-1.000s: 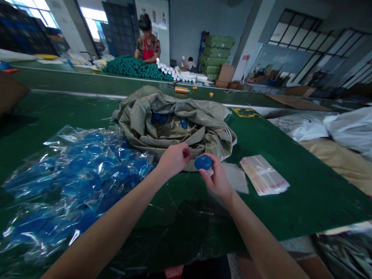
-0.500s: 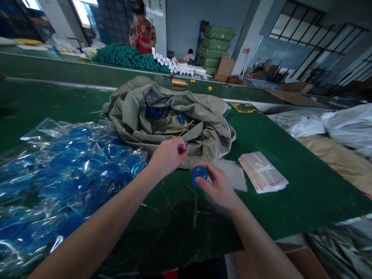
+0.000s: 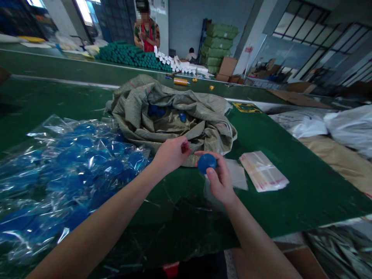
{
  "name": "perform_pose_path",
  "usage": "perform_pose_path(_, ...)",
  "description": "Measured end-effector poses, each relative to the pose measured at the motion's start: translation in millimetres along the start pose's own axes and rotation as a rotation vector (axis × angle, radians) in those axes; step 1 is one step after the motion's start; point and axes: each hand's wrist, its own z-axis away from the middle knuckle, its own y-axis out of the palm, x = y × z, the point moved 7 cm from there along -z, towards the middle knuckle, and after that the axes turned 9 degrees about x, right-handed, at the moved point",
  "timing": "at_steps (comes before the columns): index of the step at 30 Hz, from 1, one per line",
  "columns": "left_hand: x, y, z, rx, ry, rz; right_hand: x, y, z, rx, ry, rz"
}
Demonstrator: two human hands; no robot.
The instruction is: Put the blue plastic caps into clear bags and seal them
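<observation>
Blue round piece was in the right hand, pinched between thumb and fingers, held over the green table on the near side of the gray-green sack. Left hand was near it, fingers curled in, tips close together; couldn't tell if they gripped anything. Sack lay open, more blue pieces inside. Wrapped blue pieces in clear film were heaped on the left. Stack of clear bags lay on the right, flat clear sheet beside it. Farther back, a co-worker in a red apron stood behind piled green rods and white blocks
</observation>
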Motion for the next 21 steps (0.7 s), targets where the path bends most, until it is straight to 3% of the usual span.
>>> perform_pose_path(9,-3,1.5,1,0.024,-0.005,0.044,-8,3,-21,0.015,-0.072,0.398)
perform_pose_path(16,3,0.7,-1,-0.01,0.019,0.074,-13,3,-28,-0.013,0.005,0.527)
perform_pose_path(21,5,-1.7,-2,0.008,0.013,0.108,-13,5,-32,0.034,-0.058,0.515)
